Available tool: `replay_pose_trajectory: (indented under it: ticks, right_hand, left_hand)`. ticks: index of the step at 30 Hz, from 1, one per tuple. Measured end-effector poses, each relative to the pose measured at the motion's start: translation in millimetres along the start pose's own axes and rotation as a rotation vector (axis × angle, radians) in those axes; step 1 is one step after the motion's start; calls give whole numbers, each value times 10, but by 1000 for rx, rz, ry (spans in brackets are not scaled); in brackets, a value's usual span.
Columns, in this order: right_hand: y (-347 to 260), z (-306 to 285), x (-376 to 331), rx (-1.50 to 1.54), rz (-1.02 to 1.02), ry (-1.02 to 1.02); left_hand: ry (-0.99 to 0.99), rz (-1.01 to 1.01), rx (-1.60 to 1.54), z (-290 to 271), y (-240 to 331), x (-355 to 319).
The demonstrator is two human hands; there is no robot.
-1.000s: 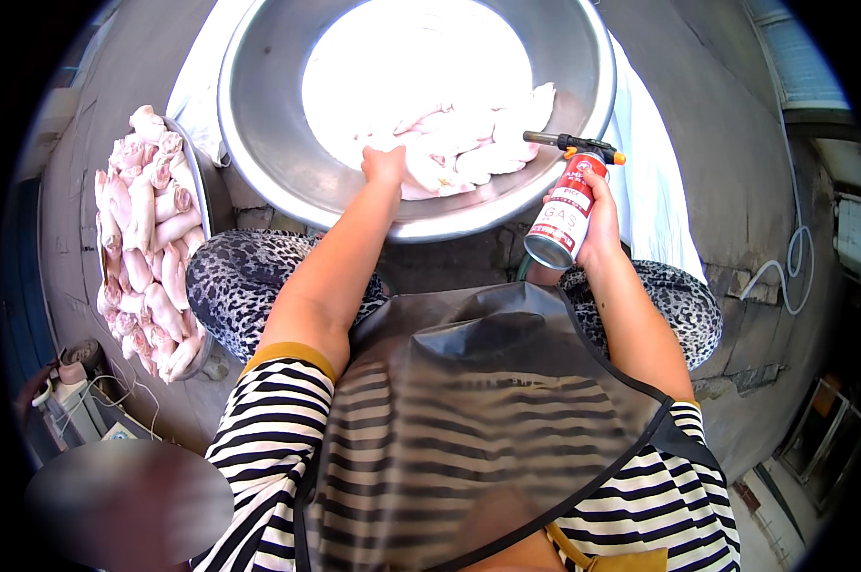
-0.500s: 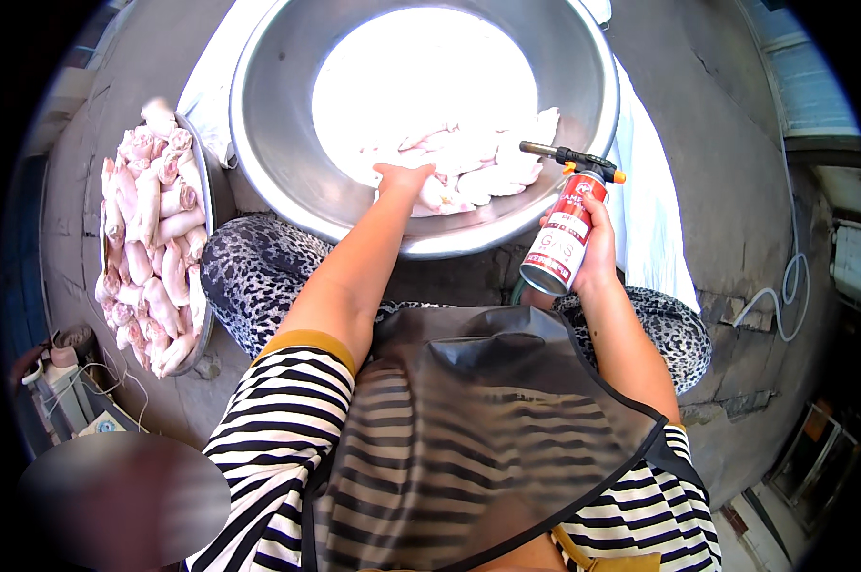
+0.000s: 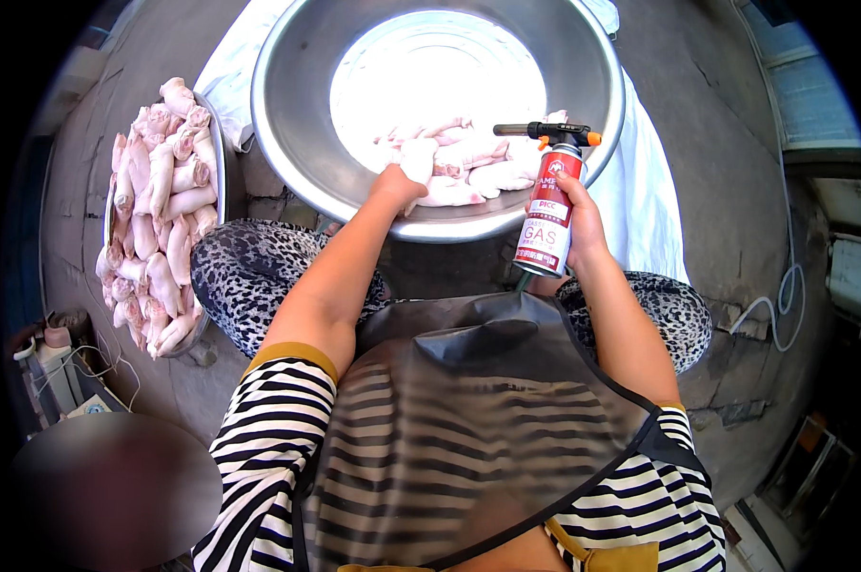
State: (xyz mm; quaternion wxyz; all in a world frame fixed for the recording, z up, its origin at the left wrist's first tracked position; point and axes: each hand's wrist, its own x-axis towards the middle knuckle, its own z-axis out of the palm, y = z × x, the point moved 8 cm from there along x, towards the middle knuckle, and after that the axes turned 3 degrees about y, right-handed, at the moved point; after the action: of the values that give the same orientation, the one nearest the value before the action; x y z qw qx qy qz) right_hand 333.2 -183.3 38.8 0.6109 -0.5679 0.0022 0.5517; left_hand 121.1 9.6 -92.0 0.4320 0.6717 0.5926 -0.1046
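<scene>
My left hand [image 3: 397, 183] is over the near rim of the basin [image 3: 287, 105], fingers closed on a pale trotter [image 3: 419, 160] at the edge of the meat pile [image 3: 468, 162]. That pile lies in the near-right part of the basin; the rest of the basin floor is bare and glaring in sun. My right hand [image 3: 578, 224] is wrapped tight round a red gas can [image 3: 547, 214], held upright just outside the basin's near-right rim. The torch head [image 3: 545, 133] on top is black with orange bits, nozzle pointing to my left over the pile. Can't tell if a flame is lit. A tray [image 3: 216, 143] heaped with more trotters [image 3: 159, 214] sits on the ground to my left, just beside the basin. White sheet [image 3: 645, 191] under the basin, showing on the right. Dark apron [image 3: 468, 410] over my striped top, leopard-print knees either side. Concrete ground [image 3: 726, 124] all round.
</scene>
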Motion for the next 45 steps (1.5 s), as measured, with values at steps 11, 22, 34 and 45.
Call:
replay_pose_trajectory:
  ticks: [11, 22, 34, 45]
  right_hand:
    - [-50, 544, -322, -224, -51, -47]
    - [-315, 740, -730, -227, -251, -160]
    - [-337, 781, -831, -294, -390, -249]
    - [-438, 792, -882, -236, -440, -223]
  left_hand:
    - [-22, 202, -456, -217, 85, -394]
    - [-241, 171, -1287, -699, 389, -1277]
    - [-223, 285, -1441, -861, 564, -1314]
    - [-65, 345, -1318, -846, 459, -1203]
